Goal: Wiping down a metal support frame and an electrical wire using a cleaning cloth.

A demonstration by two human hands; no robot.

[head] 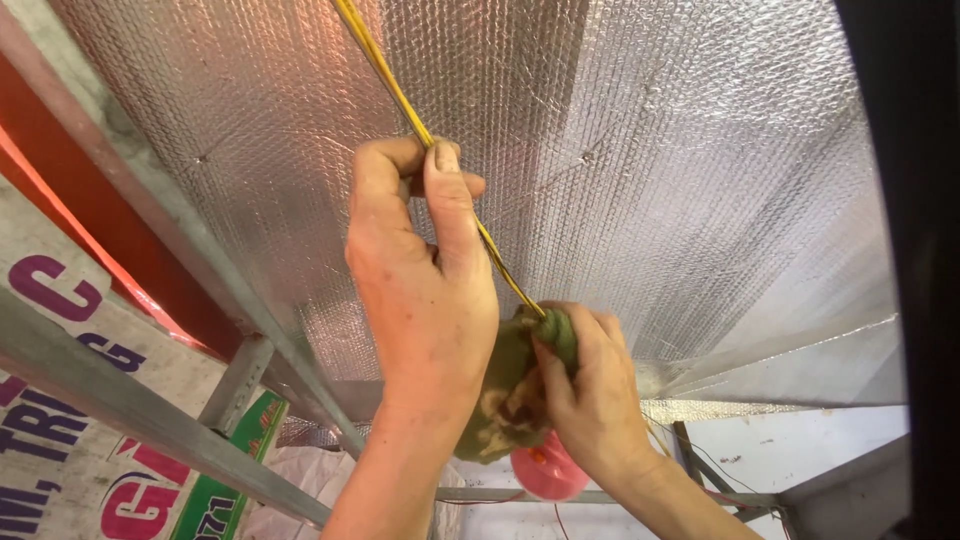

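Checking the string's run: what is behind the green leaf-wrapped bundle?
Behind the green bundle a pink round spool shows partly. The right hand and the bundle cover the rest. The yellow string ends at the bundle's top.

One head-worn view tilts steeply upward, close under the foil-lined ceiling (640,150).

Your left hand (425,290) pinching yellow wire (420,125), your right hand (590,390) on a mottled green-and-tan cloth (505,390), silver bubble-textured foil sheet (650,150) across the top, pink spool (548,470) bottom centre, red panel (90,190) upper left, grey metal bars (120,400) lower left.
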